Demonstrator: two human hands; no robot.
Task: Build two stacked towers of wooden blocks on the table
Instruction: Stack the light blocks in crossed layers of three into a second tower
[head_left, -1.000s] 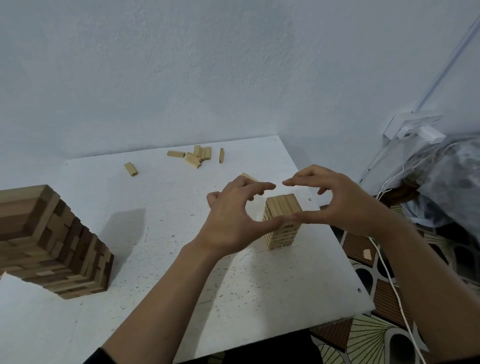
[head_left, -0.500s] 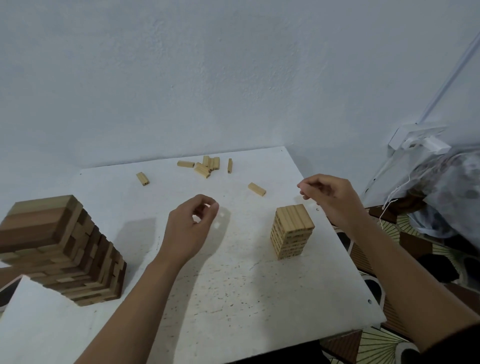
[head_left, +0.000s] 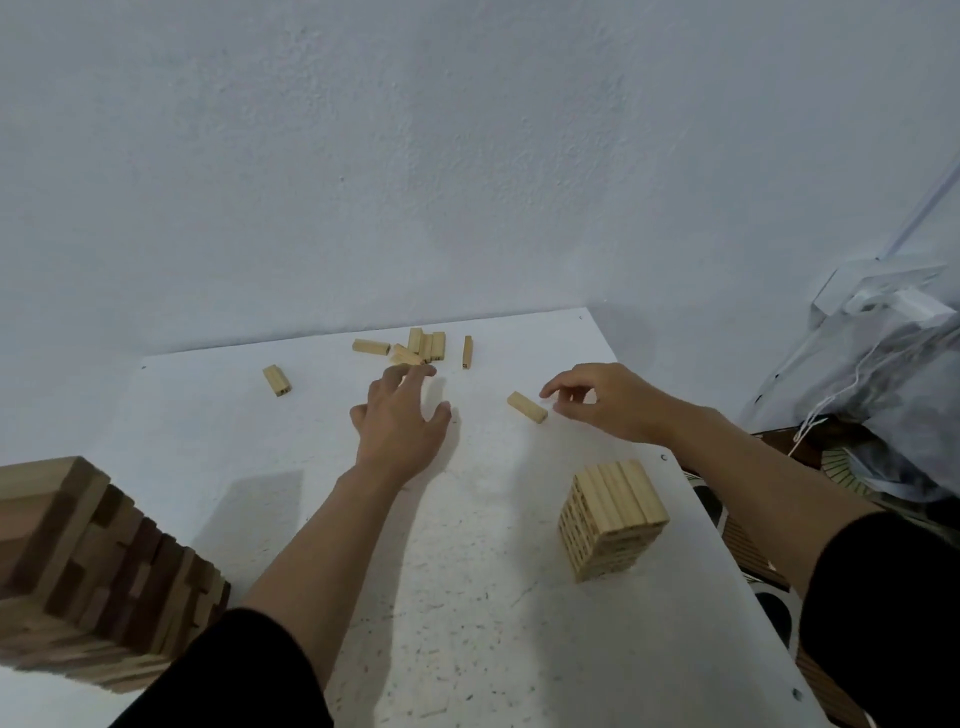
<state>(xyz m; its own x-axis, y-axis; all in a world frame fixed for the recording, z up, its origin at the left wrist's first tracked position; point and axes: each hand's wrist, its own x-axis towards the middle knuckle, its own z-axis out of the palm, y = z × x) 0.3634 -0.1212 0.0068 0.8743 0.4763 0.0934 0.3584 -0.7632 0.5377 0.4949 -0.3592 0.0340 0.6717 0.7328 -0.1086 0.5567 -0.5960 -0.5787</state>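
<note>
a tall tower of dark and light brown wooden blocks (head_left: 78, 561) is seen at the lower left of the frame, stood on the white speckled surface (head_left: 467, 623). a single pale wooden block (head_left: 277, 380) is laid flat left of centre, well apart from that tower. the left hand (head_left: 400, 421) is stretched out at the centre, its grip wide open, fingers straight and spread, nothing held. its fingertips (head_left: 422, 370) are placed at the near edge of a loose heap of pale wooden blocks (head_left: 423, 345) by the wall; contact cannot be told. a lone pale block (head_left: 527, 407) is laid right of centre, just beside the right hand (head_left: 602, 400), whose grip is loosely curled with nothing held. a short tower of pale wooden blocks (head_left: 613, 519) is stood upright at the lower right, near the surface's edge. a clear plastic bag (head_left: 883, 405) is seen at the far right.
</note>
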